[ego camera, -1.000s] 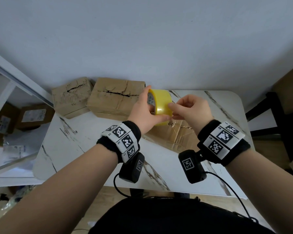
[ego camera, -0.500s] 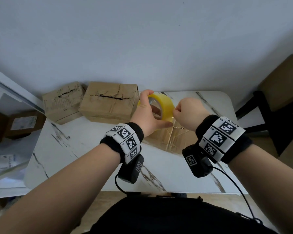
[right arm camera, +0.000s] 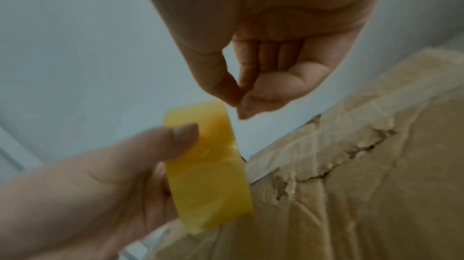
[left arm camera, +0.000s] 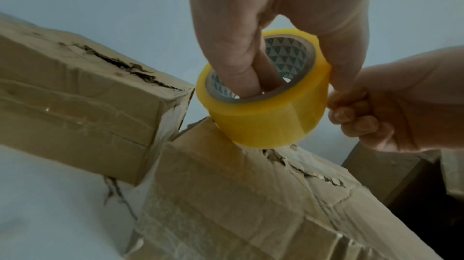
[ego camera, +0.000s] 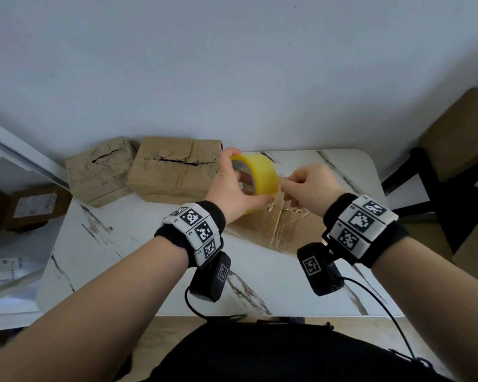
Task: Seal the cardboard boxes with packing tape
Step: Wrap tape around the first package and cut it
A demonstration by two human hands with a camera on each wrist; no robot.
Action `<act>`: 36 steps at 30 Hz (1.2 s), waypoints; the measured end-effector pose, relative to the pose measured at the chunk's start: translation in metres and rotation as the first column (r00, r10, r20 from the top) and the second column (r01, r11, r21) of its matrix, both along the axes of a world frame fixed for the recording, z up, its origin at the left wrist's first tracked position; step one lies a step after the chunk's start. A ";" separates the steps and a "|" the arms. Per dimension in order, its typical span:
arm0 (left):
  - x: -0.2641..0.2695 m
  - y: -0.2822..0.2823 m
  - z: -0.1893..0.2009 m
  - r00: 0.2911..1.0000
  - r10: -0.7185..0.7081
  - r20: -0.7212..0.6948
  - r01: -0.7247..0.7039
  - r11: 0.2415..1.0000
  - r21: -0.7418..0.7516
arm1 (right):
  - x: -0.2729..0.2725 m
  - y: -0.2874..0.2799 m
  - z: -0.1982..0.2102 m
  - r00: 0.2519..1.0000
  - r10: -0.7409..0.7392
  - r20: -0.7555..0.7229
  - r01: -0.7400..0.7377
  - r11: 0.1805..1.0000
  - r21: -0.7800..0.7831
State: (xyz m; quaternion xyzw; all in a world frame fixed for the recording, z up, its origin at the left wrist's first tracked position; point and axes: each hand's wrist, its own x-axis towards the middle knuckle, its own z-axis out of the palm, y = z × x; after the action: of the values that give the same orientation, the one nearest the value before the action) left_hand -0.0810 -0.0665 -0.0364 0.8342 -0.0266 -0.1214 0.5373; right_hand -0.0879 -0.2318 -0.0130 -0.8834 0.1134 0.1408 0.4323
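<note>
The yellow tape roll is held up in the air just above the nearest cardboard box, which lies on the marble-patterned surface in front of the person. From the left wrist view the roll hangs close over that box's torn centre seam, and whether it touches the cardboard I cannot tell. The left hand grips the roll, with fingers pushed through its patterned core and the thumb laid on the outer yellow band. The right hand sits just beside the roll on its right side, its thumb and forefinger pinched together at the roll's edge and the other fingers curled into the palm. A thin clear strip seems to run from the roll to that pinch in the head view, but it is faint.

Farther back, against the pale wall, two more boxes stand side by side: a larger box with a ragged split along its top, and a smaller box to its left, also cracked open. Both forearms wear black wristbands with square printed markers.
</note>
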 end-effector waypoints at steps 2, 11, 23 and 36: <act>0.000 0.003 0.000 1.000 0.004 -0.021 -0.004 1.000 -0.014 | -0.001 0.000 0.002 1.000 -0.005 0.018 0.003 0.994 0.111; -0.001 0.008 0.000 0.998 0.014 -0.061 -0.018 0.998 -0.057 | 0.003 0.004 0.006 1.000 0.023 -0.015 -0.019 0.964 0.266; -0.003 0.021 -0.008 0.998 0.036 -0.053 -0.039 0.998 -0.058 | -0.002 0.019 0.003 0.986 -0.085 -0.144 0.154 0.802 0.577; -0.002 0.027 -0.014 0.997 0.040 -0.063 -0.044 0.997 -0.060 | -0.004 0.029 -0.003 0.997 -0.081 0.010 0.064 0.849 0.524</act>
State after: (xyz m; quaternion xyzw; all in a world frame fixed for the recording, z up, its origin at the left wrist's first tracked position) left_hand -0.0830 -0.0400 -0.0508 0.8136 0.0040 -0.1348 0.5656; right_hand -0.0920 -0.2029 -0.0157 -0.7297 0.0970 0.1363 0.6630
